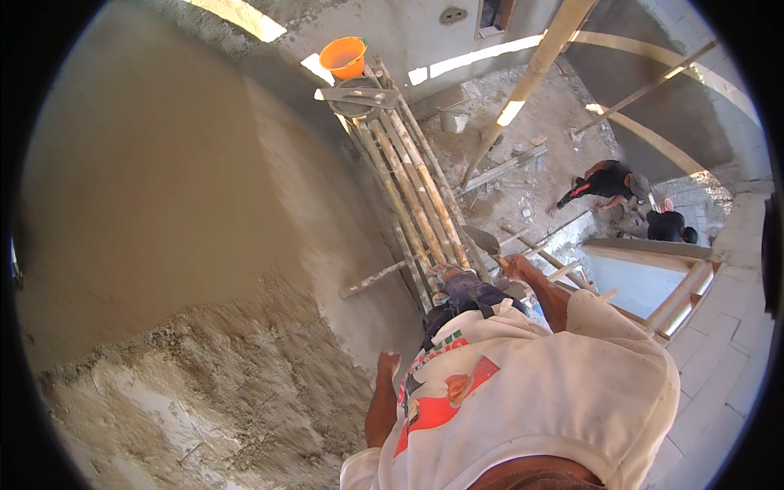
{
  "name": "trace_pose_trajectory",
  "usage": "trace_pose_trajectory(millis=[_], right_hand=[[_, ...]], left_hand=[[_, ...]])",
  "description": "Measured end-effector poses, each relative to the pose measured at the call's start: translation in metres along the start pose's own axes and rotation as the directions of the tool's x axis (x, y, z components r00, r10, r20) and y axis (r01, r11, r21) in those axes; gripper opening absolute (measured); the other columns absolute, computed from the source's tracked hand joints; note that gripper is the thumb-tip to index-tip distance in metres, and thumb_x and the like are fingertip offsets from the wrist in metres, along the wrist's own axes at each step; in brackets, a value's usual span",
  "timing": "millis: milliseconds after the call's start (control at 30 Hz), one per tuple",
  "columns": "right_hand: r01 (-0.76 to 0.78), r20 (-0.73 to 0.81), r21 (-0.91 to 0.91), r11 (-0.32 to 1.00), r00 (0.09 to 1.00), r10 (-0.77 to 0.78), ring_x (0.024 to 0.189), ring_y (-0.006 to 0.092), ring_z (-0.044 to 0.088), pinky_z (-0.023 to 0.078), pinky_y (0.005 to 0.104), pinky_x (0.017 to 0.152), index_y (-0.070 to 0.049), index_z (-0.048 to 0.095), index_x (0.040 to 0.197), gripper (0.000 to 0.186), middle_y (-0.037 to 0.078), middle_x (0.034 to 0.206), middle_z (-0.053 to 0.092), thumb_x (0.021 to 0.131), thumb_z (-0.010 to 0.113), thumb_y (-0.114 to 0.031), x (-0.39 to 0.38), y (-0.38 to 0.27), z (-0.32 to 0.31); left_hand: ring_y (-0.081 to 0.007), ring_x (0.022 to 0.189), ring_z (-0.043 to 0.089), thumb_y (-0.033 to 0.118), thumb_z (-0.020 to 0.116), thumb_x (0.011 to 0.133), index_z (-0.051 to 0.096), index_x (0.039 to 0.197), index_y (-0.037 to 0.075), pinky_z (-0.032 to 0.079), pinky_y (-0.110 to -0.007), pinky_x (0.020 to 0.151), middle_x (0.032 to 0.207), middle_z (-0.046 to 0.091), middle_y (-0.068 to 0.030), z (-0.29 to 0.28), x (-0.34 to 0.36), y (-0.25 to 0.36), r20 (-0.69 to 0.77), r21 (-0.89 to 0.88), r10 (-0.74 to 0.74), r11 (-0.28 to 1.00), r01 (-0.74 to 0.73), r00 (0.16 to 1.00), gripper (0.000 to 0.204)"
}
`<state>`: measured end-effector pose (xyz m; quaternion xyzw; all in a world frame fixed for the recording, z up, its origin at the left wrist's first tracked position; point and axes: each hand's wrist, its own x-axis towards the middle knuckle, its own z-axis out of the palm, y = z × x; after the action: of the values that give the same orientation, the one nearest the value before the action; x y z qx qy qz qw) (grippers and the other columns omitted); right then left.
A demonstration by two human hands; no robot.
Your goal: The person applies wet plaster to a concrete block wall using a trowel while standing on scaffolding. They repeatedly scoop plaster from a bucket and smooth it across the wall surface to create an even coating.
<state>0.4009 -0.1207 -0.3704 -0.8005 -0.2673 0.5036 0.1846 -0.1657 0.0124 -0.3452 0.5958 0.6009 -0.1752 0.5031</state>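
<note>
My right hand (516,267) is closed round the handle of a trowel (482,240), held out over the right edge of the bamboo platform (416,180). The trowel's dark blade points up and left. My left hand (389,362) hangs low beside my body, close to the wall; its fingers are too small and unclear to read. On my left stands the plastered wall (155,171), smooth and brown-grey over most of its face. Rough, patchy mortar (220,384) covers its nearer part. My feet are on the bamboo poles.
At the platform's far end are an orange bucket (341,59) and a dark basin (353,104) with a long flat board (359,97) across it. A slanting bamboo pole (531,77) rises at right. Below, two people (608,181) crouch near a wooden frame (686,298).
</note>
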Motion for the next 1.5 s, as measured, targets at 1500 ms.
trace_pose_trajectory(millis=[1500], right_hand=[[0.161, 0.152, -0.014, 0.987, 0.976, -0.157, 0.073, 0.0181, 0.066, 0.052, 0.0399, 0.064, -0.001, 0.077, 0.093, 0.019, 0.005, 0.081, 0.072, 0.09, 0.072, -0.019, -0.081, 0.086, 0.015]], left_hand=[[-0.0254, 0.083, 0.07, 0.038, 0.068, 0.093, 0.073, 0.098, 0.004, 0.055, -0.042, 0.076, 0.092, 0.074, -0.0138, 0.062, -0.003, 0.091, 0.005, -0.233, 0.174, 0.958, -0.168, 0.985, 0.035]])
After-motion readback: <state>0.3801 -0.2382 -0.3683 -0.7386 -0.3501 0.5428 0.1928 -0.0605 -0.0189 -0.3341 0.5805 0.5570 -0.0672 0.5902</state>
